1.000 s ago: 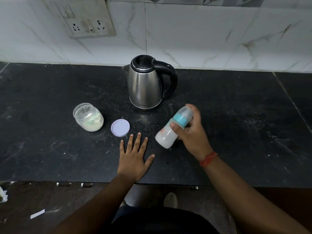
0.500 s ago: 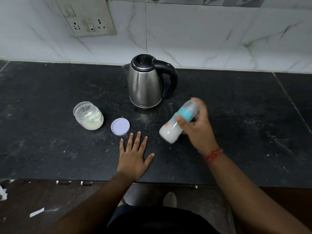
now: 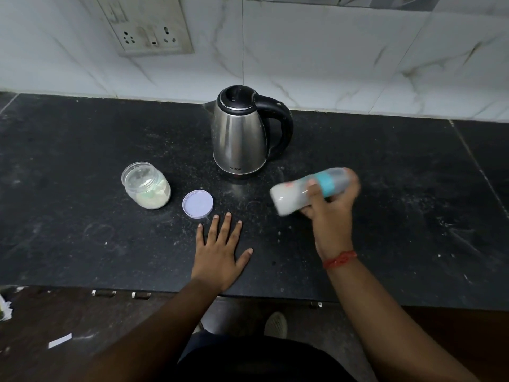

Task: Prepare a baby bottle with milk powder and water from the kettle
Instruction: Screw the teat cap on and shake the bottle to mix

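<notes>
The right hand (image 3: pixel 329 208) grips the bottle (image 3: pixel 308 193), fingers and thumb curled round its middle, and holds it above the counter (image 3: pixel 82 244), tilted almost flat. The bottle's white, milky base points toward 9 o'clock; its teal collar and clear cap point toward 3 o'clock. Bottle and fingers are blurred, so the exact finger placement cannot be told. A red thread band (image 3: pixel 340 260) circles the right wrist.

The left hand (image 3: pixel 220 252) lies flat on the counter, palm down, fingers straight and spread, holding nothing. Its fingertips point to 12 o'clock and stop just short of the lid (image 3: pixel 197 204) — close, but apart.

The lid is a pale lilac disc lying on the counter, at about 7 o'clock from the kettle (image 3: pixel 239 133). Just beside it, at its 9 o'clock, stands the jar (image 3: pixel 146 186), clear and open-topped, partly filled with pale powder; jar and lid do not touch.

The kettle stands upright on the counter, steel body, black lid down, black handle toward 3 o'clock and spout toward 9 o'clock. The bottle hangs at about 4 o'clock from the kettle, near it but apart.

The counter is dark stone dusted with pale specks and faint ring marks. Behind it — at 12 o'clock — rises a white marbled tile wall (image 3: pixel 330 51), with a socket plate (image 3: pixel 146 26) at 11 o'clock from the kettle. Below the counter's near edge a shoe (image 3: pixel 276 323) shows on the floor.
</notes>
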